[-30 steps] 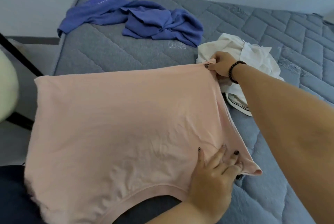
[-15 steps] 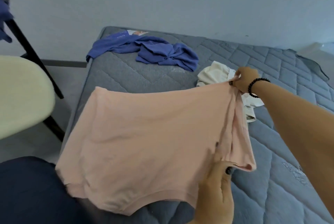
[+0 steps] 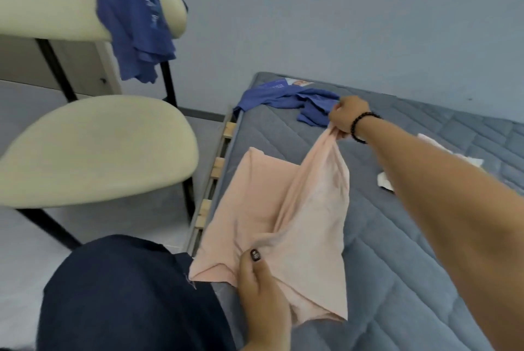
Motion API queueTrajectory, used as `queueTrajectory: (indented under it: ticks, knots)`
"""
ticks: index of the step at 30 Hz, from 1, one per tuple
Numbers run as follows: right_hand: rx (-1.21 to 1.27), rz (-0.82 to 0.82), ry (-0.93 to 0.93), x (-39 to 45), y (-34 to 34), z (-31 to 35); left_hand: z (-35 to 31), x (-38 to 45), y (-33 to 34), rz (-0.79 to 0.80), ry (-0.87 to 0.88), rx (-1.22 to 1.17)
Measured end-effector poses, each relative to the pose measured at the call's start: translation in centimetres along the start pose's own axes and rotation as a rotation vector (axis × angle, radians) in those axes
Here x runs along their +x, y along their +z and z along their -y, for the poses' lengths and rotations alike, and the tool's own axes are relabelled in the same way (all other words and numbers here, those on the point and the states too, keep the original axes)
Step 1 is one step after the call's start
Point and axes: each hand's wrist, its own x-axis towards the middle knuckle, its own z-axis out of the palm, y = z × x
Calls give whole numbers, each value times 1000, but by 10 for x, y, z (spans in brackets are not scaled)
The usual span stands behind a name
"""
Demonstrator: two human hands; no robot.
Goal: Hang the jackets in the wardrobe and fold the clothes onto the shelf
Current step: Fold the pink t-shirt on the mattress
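Note:
A pale pink garment (image 3: 286, 217) lies folded lengthwise over the left edge of the grey mattress (image 3: 397, 251). My right hand (image 3: 344, 119), a black bead bracelet on its wrist, grips the garment's far end and holds it lifted. My left hand (image 3: 261, 294) pinches the near end just above the mattress. A blue garment (image 3: 286, 98) lies crumpled at the mattress's far corner, partly behind my right hand. A white garment (image 3: 388, 177) shows past my right forearm, mostly hidden.
A cream padded chair (image 3: 96, 149) with black legs stands left of the bed, and another blue garment (image 3: 136, 21) hangs over its backrest. Wooden bed slats (image 3: 218, 165) show along the mattress edge. My dark trouser leg (image 3: 127, 294) is at the bottom left.
The pink garment went from spread wide to folded into a narrow strip. My right hand lifted its end up and away. The view swung left, bringing the chair in.

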Motion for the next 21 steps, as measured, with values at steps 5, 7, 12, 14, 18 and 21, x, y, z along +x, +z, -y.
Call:
queueTrajectory:
  ticks: [5, 7, 12, 14, 18, 21]
  knots:
    - [51, 125, -42, 19, 87, 66, 27, 46, -46, -245, -168, -11]
    - [107, 156, -62, 33, 122, 78, 27, 57, -56, -302, -215, -9]
    - [290, 232, 43, 35, 175, 95, 19, 80, -71, -301, -332, 24]
    - [406, 281, 81, 31, 189, 92, 10, 85, -74, -267, -336, 39]
    - [452, 263, -7, 4, 195, 74, 2, 108, -76, -272, -339, 81]
    - [242, 144, -240, -29, 188, 48, -1, 123, -73, -252, -345, 216]
